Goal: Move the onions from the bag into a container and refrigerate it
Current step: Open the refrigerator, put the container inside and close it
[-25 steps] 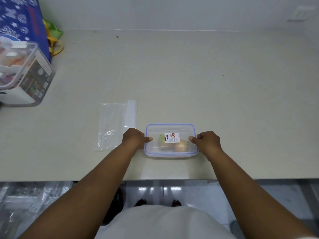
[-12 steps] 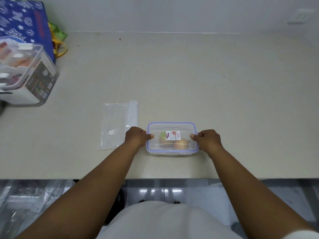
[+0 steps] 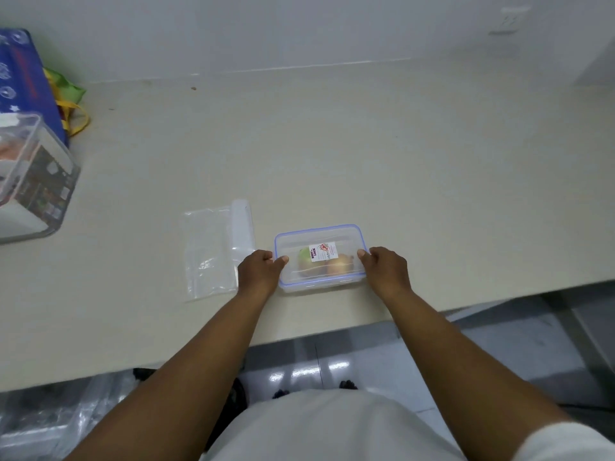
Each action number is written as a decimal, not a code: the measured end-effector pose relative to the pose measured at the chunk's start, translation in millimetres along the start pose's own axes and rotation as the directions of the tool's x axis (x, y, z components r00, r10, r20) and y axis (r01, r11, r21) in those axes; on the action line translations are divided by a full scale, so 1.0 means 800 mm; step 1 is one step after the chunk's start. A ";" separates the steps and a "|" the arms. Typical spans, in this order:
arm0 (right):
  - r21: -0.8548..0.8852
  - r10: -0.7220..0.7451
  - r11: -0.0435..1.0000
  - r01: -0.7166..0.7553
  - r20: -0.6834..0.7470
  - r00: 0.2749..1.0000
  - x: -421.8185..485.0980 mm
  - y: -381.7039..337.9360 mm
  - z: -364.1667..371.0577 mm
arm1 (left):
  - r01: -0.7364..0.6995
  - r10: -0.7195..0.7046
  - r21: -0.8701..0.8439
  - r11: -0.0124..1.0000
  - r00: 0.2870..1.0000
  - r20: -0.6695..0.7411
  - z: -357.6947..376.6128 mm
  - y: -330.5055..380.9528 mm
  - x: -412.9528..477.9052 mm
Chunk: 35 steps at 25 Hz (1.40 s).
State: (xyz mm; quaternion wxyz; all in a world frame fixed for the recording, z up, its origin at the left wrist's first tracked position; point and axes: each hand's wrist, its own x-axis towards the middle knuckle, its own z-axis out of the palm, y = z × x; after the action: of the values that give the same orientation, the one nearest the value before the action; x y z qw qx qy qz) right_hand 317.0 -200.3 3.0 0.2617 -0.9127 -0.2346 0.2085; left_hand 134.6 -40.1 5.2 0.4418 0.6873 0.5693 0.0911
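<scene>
A clear plastic container [image 3: 346, 235] with a blue-rimmed lid and a small white label sits near the counter's front edge. Through the lid I see onions [image 3: 337, 265], one brownish and one greenish. My left hand [image 3: 259, 271] grips the container's left end, thumb on the lid. My right hand [image 3: 386, 266] grips its right end. An empty clear plastic bag [image 3: 214, 249] lies flat on the counter just left of my left hand.
The beige counter [image 3: 332, 154] stretches back to a white wall. At the far left stand a clear box [image 3: 33, 181] with packaged goods, a blue patterned bag [image 3: 23, 78] and a green and yellow bag [image 3: 68, 101]. Below the edge lie grey floor tiles.
Both hands keep hold of the container's ends. The view has tilted and shifted, so the container now appears further right; whether it has left the counter I cannot tell.
</scene>
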 end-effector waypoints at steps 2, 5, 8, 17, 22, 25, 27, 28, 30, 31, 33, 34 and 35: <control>0.089 -0.003 0.996 0.010 -0.079 0.997 -0.037 0.019 0.003 | -0.189 0.195 0.081 0.979 0.978 -0.079 0.002 -0.002 -0.017; 0.189 0.059 0.982 -0.022 -0.194 0.979 -0.108 0.066 0.002 | -0.531 0.548 0.156 0.833 0.832 -0.093 0.011 -0.004 -0.046; 0.255 0.193 0.959 -0.124 -0.267 0.944 -0.185 0.117 -0.007 | -0.656 0.652 0.028 0.754 0.753 0.088 0.046 0.007 -0.079; 0.145 0.387 0.912 -0.383 -0.616 0.686 -0.354 0.268 -0.128 | -0.758 0.508 -0.116 0.642 0.308 0.804 0.253 0.071 -0.254; -0.004 0.257 0.871 -0.492 -0.849 0.462 -0.416 0.329 -0.273 | -0.805 0.529 -0.213 0.554 0.142 0.837 0.350 0.170 -0.376; -0.089 0.171 0.829 -0.551 -0.899 0.403 -0.427 0.349 -0.365 | -0.800 0.564 -0.269 0.536 0.102 0.820 0.398 0.242 -0.440; -0.137 0.131 0.795 -0.591 -0.913 0.387 -0.429 0.358 -0.412 | -0.787 0.589 -0.311 0.533 0.082 0.804 0.428 0.284 -0.476; -0.164 0.106 0.777 -0.608 -0.918 0.382 -0.432 0.364 -0.430 | -0.777 0.599 -0.332 0.535 0.071 0.798 0.444 0.302 -0.495; -0.208 0.051 0.745 -0.634 -0.930 0.365 -0.435 0.373 -0.447 | -0.736 0.606 -0.374 0.564 0.061 0.793 0.470 0.330 -0.525; -0.219 0.032 0.735 -0.642 -0.934 0.355 -0.436 0.376 -0.449 | -0.706 0.603 -0.400 0.584 0.048 0.796 0.482 0.340 -0.536; -0.223 0.022 0.723 -0.654 -0.939 0.344 -0.435 0.383 -0.448 | -0.647 0.600 -0.445 0.619 0.024 0.800 0.502 0.353 -0.550; -0.226 0.030 0.716 -0.660 -0.935 0.352 -0.435 0.386 -0.448 | -0.626 0.595 -0.454 0.635 0.020 0.804 0.509 0.356 -0.553; -0.226 0.046 0.709 -0.668 -0.930 0.363 -0.434 0.388 -0.449 | -0.607 0.588 -0.459 0.648 0.016 0.809 0.515 0.358 -0.555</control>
State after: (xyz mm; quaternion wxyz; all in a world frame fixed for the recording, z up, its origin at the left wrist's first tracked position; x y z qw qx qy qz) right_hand 318.0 -756.8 192.3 -0.0028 -0.9420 0.1033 -0.3192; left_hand 445.6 -619.6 132.2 0.5908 0.7836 -0.1302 -0.1414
